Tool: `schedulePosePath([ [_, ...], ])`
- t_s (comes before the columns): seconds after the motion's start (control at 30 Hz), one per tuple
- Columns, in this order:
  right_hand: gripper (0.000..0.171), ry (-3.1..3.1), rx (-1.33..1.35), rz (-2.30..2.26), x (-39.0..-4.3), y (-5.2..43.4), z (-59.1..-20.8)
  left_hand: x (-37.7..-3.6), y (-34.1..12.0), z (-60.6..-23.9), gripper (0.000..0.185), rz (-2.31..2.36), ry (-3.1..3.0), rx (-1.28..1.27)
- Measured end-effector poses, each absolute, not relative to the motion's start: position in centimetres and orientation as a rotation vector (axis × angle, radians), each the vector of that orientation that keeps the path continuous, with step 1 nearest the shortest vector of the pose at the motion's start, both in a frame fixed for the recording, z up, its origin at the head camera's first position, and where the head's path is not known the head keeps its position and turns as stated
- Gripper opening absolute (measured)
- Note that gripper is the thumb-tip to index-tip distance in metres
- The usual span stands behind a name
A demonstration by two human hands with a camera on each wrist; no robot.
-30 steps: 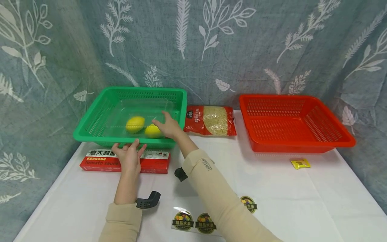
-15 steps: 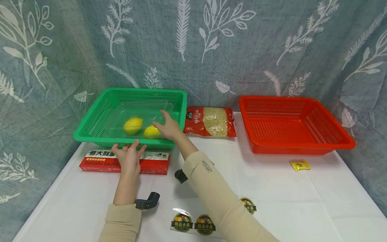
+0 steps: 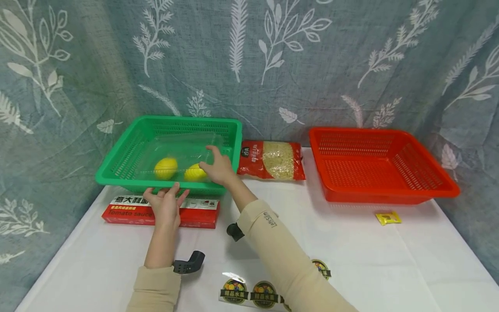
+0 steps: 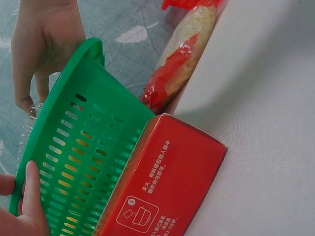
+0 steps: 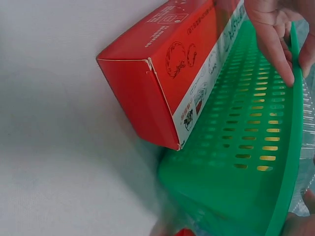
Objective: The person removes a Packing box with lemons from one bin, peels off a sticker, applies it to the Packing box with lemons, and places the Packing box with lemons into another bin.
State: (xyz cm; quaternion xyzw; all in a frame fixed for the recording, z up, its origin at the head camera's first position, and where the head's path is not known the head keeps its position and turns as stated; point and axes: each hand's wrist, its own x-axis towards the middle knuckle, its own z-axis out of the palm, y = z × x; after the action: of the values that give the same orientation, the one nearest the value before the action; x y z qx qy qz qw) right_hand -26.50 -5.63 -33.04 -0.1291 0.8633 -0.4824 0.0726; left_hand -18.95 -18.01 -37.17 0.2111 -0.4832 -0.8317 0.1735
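A clear plastic box (image 3: 177,149) with two yellow lemons (image 3: 165,168) sits in the green basket (image 3: 111,167). At the basket's front rim, my left hand (image 3: 166,207) grips the edge, its fingers on the outer wall and the thumb over the rim. My right hand (image 3: 219,168) reaches over the front right corner and pinches the box's edge between thumb and fingers; in the left wrist view this hand (image 4: 47,59) shows at the clear edge (image 4: 34,110) above the basket's rim. One lemon is partly behind the right hand.
A red tomato sauce pasta box (image 3: 128,213) lies before the green basket. Beside it are a bag of pasta (image 3: 277,160) and a red basket (image 3: 383,195). Near the front are a yellow packet (image 3: 388,218) and a sheet of round fruit stickers (image 3: 234,291).
Inside the clear box, the lemons have shifted left, the left one further. Both hands keep their places at the green basket. The whole head view has shifted slightly.
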Motion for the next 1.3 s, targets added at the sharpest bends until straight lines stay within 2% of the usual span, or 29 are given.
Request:
schedulePosePath([
  [0.8, 0.043, 2.545, -0.357, -1.589, -26.2, -5.3, -32.9, -18.7, -17.8, -37.0, 0.066, -2.349, -1.381, 0.602],
  [1.1, 0.042, 2.496, -0.36, -1.776, -26.0, -4.8, -32.7, -18.9, -17.7, -36.9, 0.066, -2.333, -1.413, 0.59],
  [1.3, 0.044, 2.239, -0.288, -1.967, -25.8, -4.3, -32.6, -18.9, -17.6, -37.1, 0.066, -2.317, -1.41, 0.588],
])
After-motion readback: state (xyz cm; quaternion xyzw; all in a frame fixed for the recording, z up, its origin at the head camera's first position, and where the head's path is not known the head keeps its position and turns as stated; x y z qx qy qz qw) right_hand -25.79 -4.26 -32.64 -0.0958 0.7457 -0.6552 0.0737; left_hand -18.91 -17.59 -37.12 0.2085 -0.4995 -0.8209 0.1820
